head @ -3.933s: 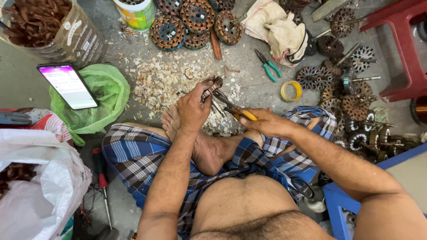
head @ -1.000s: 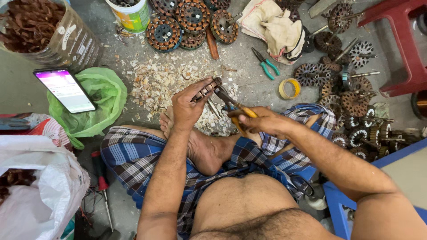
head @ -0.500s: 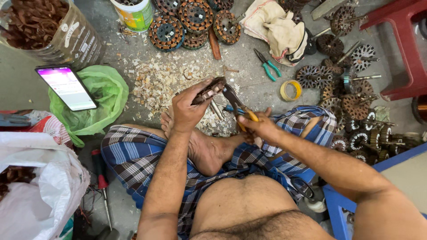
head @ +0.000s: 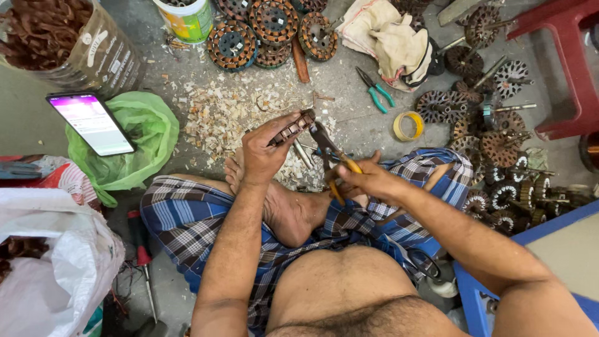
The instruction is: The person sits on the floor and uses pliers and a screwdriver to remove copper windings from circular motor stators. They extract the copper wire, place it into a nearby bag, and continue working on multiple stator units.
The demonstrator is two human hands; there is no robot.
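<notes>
Above the lap, hands (head: 265, 150) grip stator (head: 292, 127) and pliers (head: 331, 159) (scraps beyond).

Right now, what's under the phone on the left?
The phone lies lit on a crumpled green plastic bag, which sits on the concrete floor. What is inside the bag, if anything, is hidden by its folds.

Blue checked cloth (head: 187, 218); green bag (head: 146, 134); yellow-handled pliers (head: 331, 159); red stool (head: 561, 68).
</notes>
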